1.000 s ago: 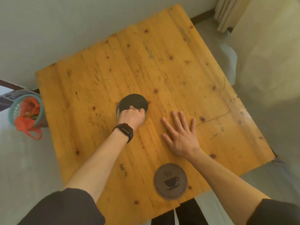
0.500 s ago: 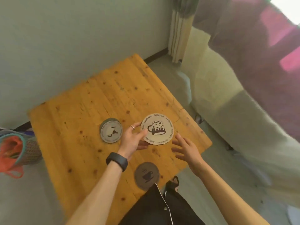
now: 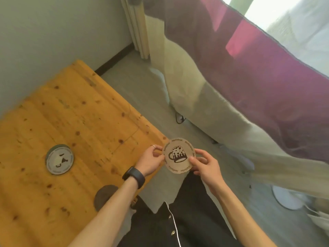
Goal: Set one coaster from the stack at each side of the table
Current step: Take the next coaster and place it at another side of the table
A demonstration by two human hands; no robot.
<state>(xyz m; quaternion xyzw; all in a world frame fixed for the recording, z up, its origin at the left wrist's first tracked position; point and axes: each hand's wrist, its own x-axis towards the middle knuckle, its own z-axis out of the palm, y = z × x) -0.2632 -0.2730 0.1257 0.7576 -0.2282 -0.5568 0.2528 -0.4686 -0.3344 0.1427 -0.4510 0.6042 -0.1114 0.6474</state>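
The wooden surface point(image 3: 74, 122) fills the left, its right edge running beside open floor point(image 3: 142, 90) up to a sofa point(image 3: 204, 97). On it lie the stack point(image 3: 60, 159), mid-board, and a dark coaster point(image 3: 103, 195) at the near edge, part hidden by the forearm. Just off the right edge, the left hand point(image 3: 148, 162) and right hand point(image 3: 206, 166) pinch a round mug coaster point(image 3: 179, 155) by opposite rims, face up, each grip closed on it.

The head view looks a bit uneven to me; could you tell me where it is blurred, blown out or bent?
In the head view, the mug coaster between the left hand and right hand is fairly sharp; the table grain smears; the window is blown out; the wide lens bows the curtain.
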